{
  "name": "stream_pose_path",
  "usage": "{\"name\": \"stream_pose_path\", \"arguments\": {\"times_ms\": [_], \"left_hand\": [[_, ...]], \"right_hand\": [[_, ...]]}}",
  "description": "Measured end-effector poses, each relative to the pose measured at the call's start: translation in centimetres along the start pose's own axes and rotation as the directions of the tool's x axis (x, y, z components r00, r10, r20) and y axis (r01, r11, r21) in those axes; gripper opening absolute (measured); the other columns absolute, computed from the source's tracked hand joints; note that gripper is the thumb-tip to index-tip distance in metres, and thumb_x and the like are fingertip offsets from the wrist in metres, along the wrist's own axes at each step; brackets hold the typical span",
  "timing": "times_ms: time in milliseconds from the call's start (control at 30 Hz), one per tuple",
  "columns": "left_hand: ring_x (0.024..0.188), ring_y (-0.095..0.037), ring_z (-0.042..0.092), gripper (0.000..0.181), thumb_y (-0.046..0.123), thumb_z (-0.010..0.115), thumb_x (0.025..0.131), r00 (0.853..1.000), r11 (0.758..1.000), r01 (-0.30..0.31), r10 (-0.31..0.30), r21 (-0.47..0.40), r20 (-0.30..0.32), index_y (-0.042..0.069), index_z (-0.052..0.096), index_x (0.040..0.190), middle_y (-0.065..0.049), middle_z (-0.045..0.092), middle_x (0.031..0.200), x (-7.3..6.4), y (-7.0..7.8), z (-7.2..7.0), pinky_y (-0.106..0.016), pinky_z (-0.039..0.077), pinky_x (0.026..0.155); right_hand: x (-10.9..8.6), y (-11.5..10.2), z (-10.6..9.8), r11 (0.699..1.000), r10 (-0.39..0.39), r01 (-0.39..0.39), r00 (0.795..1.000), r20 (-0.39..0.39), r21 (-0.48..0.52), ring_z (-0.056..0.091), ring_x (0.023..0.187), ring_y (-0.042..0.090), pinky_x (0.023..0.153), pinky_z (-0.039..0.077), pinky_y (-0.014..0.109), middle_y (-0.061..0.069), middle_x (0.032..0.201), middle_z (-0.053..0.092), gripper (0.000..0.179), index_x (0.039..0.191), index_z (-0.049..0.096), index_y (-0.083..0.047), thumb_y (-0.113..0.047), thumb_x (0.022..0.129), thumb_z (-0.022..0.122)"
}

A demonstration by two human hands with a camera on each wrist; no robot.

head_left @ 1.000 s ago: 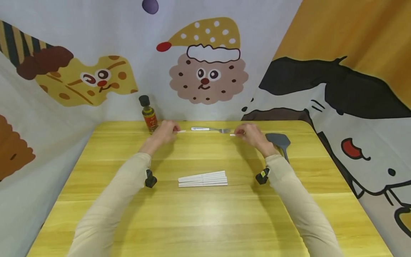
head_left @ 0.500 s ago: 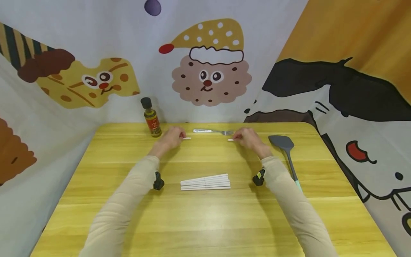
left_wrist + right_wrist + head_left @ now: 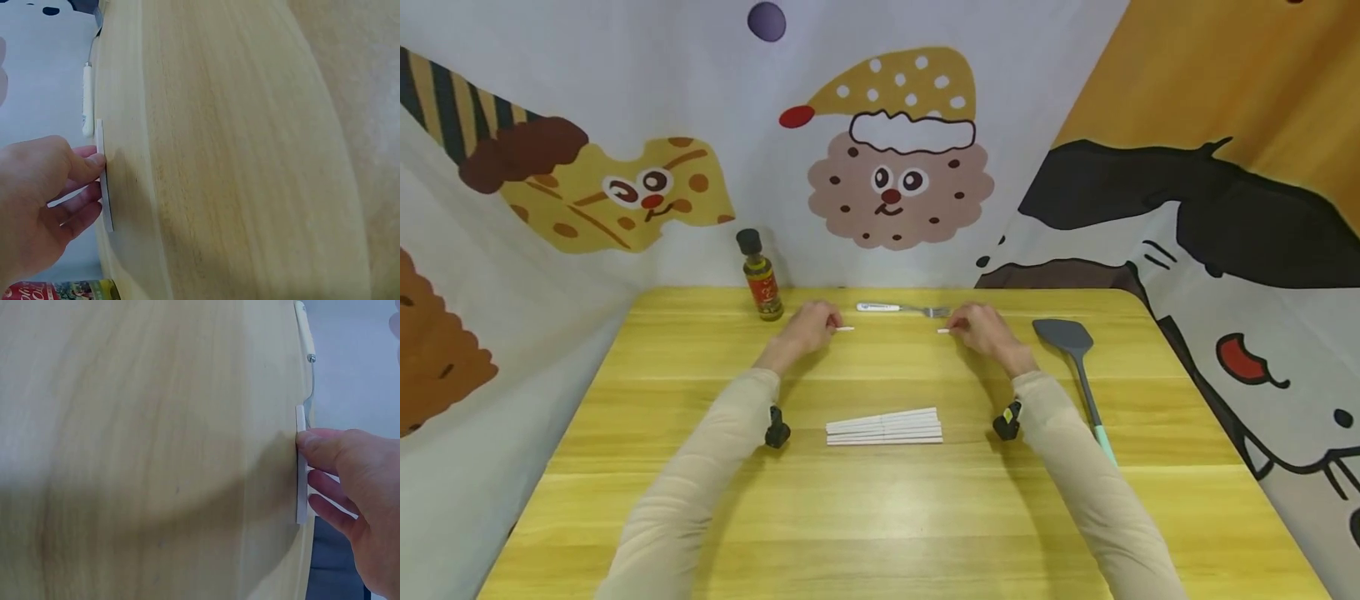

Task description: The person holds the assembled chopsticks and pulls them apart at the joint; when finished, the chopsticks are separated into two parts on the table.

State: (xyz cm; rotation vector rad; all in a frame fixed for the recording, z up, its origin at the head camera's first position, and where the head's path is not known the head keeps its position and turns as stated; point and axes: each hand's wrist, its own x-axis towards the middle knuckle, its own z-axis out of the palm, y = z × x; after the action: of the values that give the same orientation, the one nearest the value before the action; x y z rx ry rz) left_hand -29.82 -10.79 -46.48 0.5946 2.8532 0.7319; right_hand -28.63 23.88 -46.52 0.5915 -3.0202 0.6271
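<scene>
In the head view my left hand [image 3: 811, 325] pinches a short, thin white stick [image 3: 846, 328] near the table's far edge. The left wrist view shows that stick [image 3: 105, 194] between thumb and fingers, lying lengthwise along the edge. My right hand [image 3: 981, 327] pinches a similar white stick [image 3: 302, 494], level with the left one, a gap between the two. Just beyond both sticks lies a fork [image 3: 880, 307] with a white handle, its tines near my right fingers. Closer to me, several longer white sticks [image 3: 883, 427] lie side by side in a slightly fanned group.
A dark-capped bottle [image 3: 763, 287] with a red label stands at the back left, close to my left hand. Right of my right hand lies a grey turner [image 3: 1066, 335] with a mint handle end, partly beside my sleeve. A printed curtain [image 3: 700, 75] hangs behind the wooden table [image 3: 880, 517].
Both hands have come slightly nearer to me, still pinching their sticks. The left hand has also shifted right, away from the bottle. More of the turner shows; the view has shifted a little.
</scene>
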Motion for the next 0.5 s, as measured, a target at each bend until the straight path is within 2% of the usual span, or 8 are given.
{"name": "stream_pose_path", "arguments": {"times_ms": [267,400,500], "left_hand": [[0.098,-0.026,0.062,0.016,-0.001,0.063,0.092,1.000,1.000,0.011,-0.011,0.004,-0.017,0.005,0.072,0.103,-0.011,0.068,0.104,-0.2,0.1,0.1,-0.039,0.055,0.090],[0.098,-0.027,0.063,0.016,0.000,0.064,0.092,0.999,1.000,-0.011,0.011,0.008,-0.038,0.004,0.072,0.105,-0.012,0.068,0.104,-0.7,0.1,-0.3,-0.040,0.055,0.090],[0.099,-0.029,0.064,0.018,-0.001,0.062,0.091,0.998,1.000,-0.026,0.026,0.008,-0.053,0.001,0.072,0.107,-0.014,0.069,0.105,-1.4,0.5,-1.2,-0.041,0.055,0.091]], "right_hand": [[-0.3,-0.4,-0.1,1.000,0.011,-0.011,1.000,-0.017,-0.014,0.068,0.095,0.028,0.086,0.058,0.043,0.011,0.104,0.071,0.009,0.099,0.076,-0.007,-0.010,0.091,0.075],[-0.6,-0.6,-0.3,1.000,-0.001,0.001,0.999,-0.044,-0.006,0.068,0.096,0.030,0.085,0.059,0.045,0.012,0.106,0.068,0.015,0.105,0.074,-0.006,-0.013,0.092,0.075],[-1.0,-0.9,-1.0,0.999,-0.035,0.036,0.997,-0.073,0.010,0.069,0.097,0.032,0.084,0.059,0.046,0.013,0.109,0.069,0.019,0.108,0.074,-0.004,-0.012,0.091,0.075]]}}
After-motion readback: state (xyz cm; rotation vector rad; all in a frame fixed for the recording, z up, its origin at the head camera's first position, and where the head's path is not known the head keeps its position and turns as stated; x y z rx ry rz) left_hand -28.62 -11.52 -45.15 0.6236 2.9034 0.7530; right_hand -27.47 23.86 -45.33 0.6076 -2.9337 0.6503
